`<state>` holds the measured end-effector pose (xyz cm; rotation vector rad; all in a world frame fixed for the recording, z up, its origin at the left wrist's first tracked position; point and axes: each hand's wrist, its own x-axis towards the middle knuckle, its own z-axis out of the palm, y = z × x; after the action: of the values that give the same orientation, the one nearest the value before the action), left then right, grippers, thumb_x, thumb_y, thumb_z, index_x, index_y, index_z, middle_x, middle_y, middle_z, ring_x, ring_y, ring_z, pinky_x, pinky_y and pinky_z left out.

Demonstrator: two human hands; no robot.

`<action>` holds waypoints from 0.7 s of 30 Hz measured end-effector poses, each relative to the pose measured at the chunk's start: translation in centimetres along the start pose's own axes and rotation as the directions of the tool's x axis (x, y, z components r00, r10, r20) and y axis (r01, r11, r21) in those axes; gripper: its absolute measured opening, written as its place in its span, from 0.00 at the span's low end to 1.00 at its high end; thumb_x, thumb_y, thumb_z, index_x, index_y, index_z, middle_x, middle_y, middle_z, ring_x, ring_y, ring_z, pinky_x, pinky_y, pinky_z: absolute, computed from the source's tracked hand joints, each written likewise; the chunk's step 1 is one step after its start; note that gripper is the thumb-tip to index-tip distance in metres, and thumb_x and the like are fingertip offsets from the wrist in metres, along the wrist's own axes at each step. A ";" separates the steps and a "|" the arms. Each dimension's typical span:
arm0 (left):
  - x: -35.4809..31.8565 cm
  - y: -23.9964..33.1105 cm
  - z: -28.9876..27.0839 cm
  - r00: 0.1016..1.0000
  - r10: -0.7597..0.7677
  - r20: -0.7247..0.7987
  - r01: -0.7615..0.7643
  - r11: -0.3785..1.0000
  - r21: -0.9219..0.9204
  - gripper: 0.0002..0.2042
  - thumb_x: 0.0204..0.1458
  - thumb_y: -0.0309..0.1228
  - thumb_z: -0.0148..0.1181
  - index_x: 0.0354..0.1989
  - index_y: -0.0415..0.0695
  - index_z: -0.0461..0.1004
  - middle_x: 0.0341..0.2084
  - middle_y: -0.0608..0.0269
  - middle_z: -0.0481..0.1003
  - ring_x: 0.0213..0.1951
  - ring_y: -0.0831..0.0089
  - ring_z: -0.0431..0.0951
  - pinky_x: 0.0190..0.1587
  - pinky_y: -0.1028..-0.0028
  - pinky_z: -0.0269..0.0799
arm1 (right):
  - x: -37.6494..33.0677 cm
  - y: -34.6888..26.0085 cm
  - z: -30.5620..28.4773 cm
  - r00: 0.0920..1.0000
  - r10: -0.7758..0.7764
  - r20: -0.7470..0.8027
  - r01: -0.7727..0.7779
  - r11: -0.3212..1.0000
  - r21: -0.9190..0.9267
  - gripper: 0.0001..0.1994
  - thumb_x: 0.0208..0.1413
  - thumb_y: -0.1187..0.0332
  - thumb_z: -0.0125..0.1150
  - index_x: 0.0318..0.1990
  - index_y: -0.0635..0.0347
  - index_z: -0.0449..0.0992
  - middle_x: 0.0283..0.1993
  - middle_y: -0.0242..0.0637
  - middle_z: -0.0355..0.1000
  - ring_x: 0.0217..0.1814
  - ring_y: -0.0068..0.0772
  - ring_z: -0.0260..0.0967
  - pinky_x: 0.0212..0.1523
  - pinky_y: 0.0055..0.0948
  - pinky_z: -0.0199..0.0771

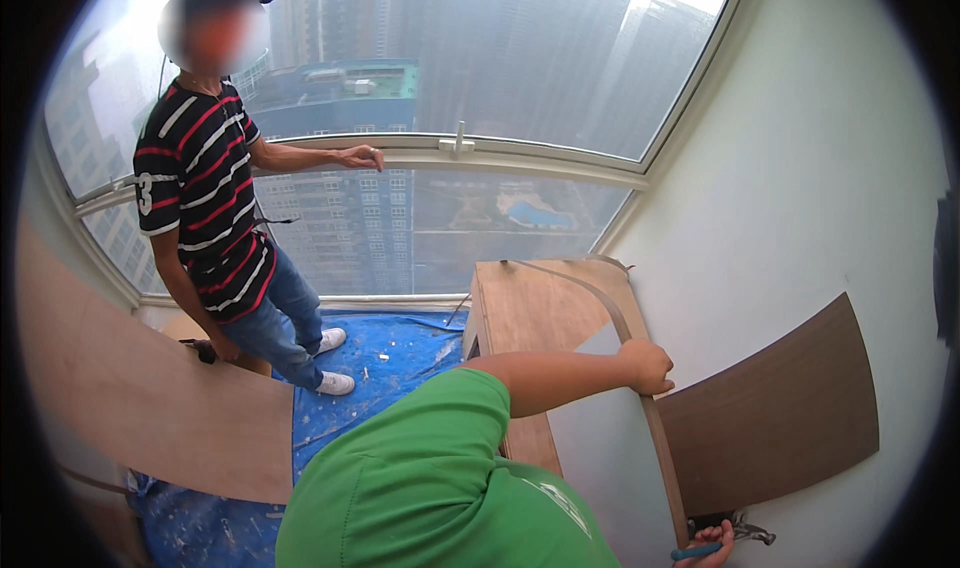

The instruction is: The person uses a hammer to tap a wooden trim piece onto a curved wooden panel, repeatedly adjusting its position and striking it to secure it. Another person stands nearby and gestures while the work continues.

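Note:
My left hand (648, 366) is closed over a long, narrow brown wooden strip (664, 458) along the edge of a pale grey panel (605, 433). Under my outstretched arm, the panel lies on a light plywood cabinet (535, 308). Low in the view, my right hand (718, 546) is wrapped round a slim tool with a blue handle (697, 551); its working end cannot be made out. Just beyond that hand, a metal clamp or pliers (750, 530) sits near the strip's lower end.
A dark brown wood sheet (775, 408) leans against the white wall (820, 188). At left, a person (215, 198) stands on blue tarpaulin (375, 348) with scattered scraps, one hand near the window frame (530, 156). A large plywood sheet (200, 418) spans the left side.

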<state>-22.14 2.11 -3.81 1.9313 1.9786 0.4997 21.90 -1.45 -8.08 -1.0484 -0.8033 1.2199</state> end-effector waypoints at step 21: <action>-0.1 -0.6 -1.2 1.000 -0.010 -0.010 0.010 0.999 -0.033 0.22 0.59 0.54 0.53 0.43 0.49 0.84 0.40 0.57 0.83 0.46 0.54 0.83 0.46 0.54 0.79 | 0.2 -0.5 0.5 0.991 -0.125 0.045 0.123 0.991 0.045 0.20 0.68 0.57 0.52 0.53 0.66 0.74 0.30 0.28 0.68 0.31 0.23 0.66 0.29 0.24 0.68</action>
<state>-23.25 1.99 -3.00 1.9018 1.9734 0.5365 21.68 -1.14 -7.49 -0.9243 -0.8633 1.1546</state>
